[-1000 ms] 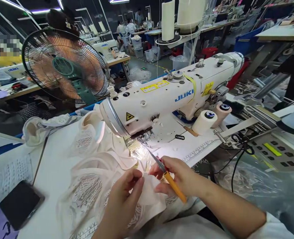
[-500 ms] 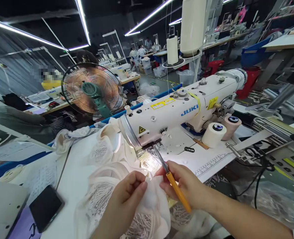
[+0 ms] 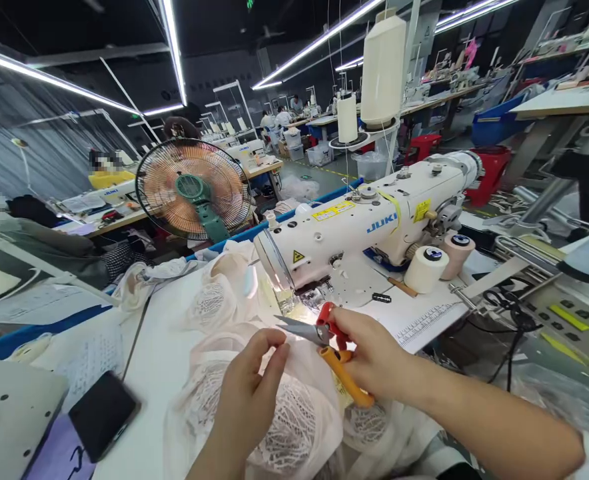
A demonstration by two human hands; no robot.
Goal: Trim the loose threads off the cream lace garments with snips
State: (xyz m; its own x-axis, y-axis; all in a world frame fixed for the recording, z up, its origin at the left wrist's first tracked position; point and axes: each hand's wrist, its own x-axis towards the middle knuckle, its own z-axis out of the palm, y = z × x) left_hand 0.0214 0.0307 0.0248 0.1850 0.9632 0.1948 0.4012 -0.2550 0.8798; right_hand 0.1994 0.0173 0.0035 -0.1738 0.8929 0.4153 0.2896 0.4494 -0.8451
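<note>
With thumb and forefinger pinched together, my left hand (image 3: 249, 383) holds up an edge of the pale lace bra (image 3: 289, 417); whether a thread is also in the pinch is too small to tell. My right hand (image 3: 377, 350) grips scissors (image 3: 302, 329) by a red handle. Their grey blades are parted and point left, close to my left fingertips. An orange handle (image 3: 347, 380) sticks out below the same hand; I cannot tell whether it joins the scissors. Behind the hands stands the white sewing machine (image 3: 344, 233), its needle area lit.
More pale lace pieces (image 3: 209, 303) lie left of the machine head. A black phone (image 3: 103, 415) rests on the left. Thread cones (image 3: 426, 270), a razor blade (image 3: 381, 297) and a wooden-handled tool (image 3: 402, 287) sit at the right. A fan (image 3: 193, 189) stands beyond.
My right fingers have left the cloth, and the scissors have swung from pointing at the machine to pointing left, with the red handle now showing. My left hand keeps its pinch.
</note>
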